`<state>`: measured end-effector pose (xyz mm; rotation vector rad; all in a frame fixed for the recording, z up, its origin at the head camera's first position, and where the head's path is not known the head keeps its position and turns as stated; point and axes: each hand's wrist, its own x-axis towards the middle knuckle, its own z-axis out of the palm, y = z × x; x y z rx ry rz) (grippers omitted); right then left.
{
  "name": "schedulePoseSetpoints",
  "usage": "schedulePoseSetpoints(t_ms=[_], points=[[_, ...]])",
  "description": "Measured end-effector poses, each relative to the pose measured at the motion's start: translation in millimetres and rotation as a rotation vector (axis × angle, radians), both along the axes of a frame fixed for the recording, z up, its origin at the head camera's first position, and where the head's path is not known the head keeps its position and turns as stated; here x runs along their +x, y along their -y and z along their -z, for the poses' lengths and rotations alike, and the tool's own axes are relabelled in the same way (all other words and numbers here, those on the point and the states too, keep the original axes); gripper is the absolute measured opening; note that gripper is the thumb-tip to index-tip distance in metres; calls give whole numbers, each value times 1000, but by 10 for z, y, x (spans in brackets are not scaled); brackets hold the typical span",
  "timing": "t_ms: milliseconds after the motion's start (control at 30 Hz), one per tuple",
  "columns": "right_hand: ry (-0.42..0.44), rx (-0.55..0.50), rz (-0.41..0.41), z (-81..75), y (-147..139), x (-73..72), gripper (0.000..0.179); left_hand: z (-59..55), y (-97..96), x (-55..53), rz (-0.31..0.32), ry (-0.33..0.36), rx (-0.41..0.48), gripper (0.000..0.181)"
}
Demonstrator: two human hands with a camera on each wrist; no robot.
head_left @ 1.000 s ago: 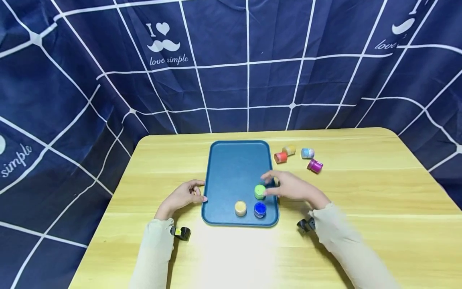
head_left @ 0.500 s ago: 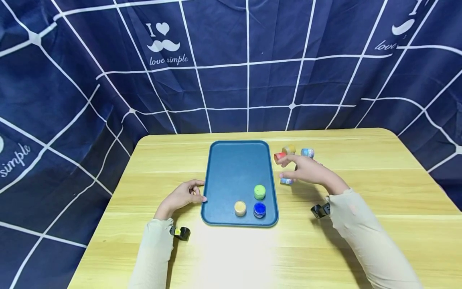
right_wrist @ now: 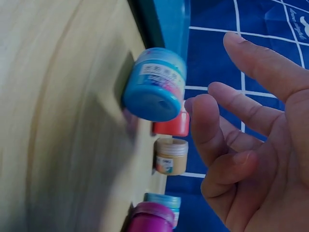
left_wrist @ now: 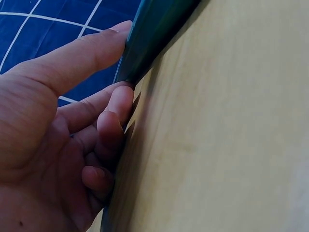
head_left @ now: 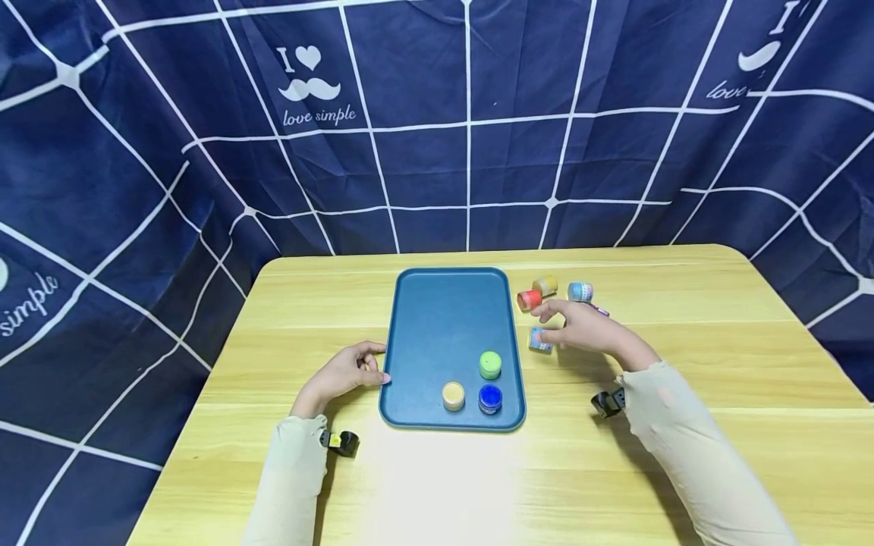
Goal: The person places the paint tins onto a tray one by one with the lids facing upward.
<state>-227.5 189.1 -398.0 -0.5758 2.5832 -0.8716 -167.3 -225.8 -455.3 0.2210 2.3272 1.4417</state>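
Observation:
My left hand point(head_left: 348, 378) grips the left rim of the blue tray point(head_left: 447, 318), its thumb and index fingertips at the edge and the other fingers curled. On the tray stand a green-topped paint jar point(head_left: 490, 365), a dark blue one point(head_left: 490, 398) and a cream-topped one point(head_left: 454, 396). My right hand point(head_left: 587, 329) hovers beside a light blue paint jar point(head_left: 539, 340) lying right of the tray. Its thumb and fingers are spread apart with nothing between them; the right wrist view shows the light blue jar point(right_wrist: 155, 86) clear of the fingertips.
Beyond the right hand lie a red jar point(head_left: 529, 300), a yellow jar point(head_left: 545, 285) and another blue jar point(head_left: 580, 292). A purple jar point(right_wrist: 150, 218) is mostly hidden behind the hand in the head view. A dark blue checked cloth point(head_left: 423, 167) hangs behind the wooden table point(head_left: 328, 303).
My right hand has left the green-topped jar on the tray and moved right to the light blue jar on the table. The left hand has stayed at the tray's rim.

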Motion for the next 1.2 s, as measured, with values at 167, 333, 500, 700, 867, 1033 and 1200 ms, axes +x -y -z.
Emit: schedulePoseSetpoints(t_ms=[167, 333, 500, 700, 867, 1033, 1200], points=[[11, -5, -5, 74, -31, -19, 47, -13, -1, 8, 1, 5, -4, 66], [12, 8, -7, 120, -49, -41, 48, -1, 2, 9, -10, 13, 3, 65], [37, 20, 3, 142, -57, -40, 49, 0, -3, 6, -17, 20, 5, 64], [35, 11, 8, 199, -65, -31, 49, -1, -5, 1, -15, 23, 4, 64], [52, -16, 1, 235, -69, -23, 48, 5, -4, 0, -15, 21, 4, 64], [76, -33, 0, 240, -60, -17, 48, 5, -1, 1, -18, 15, 2, 64], [62, -29, -14, 261, -55, -23, 44, 1, -1, 2, -19, 10, -4, 64]])
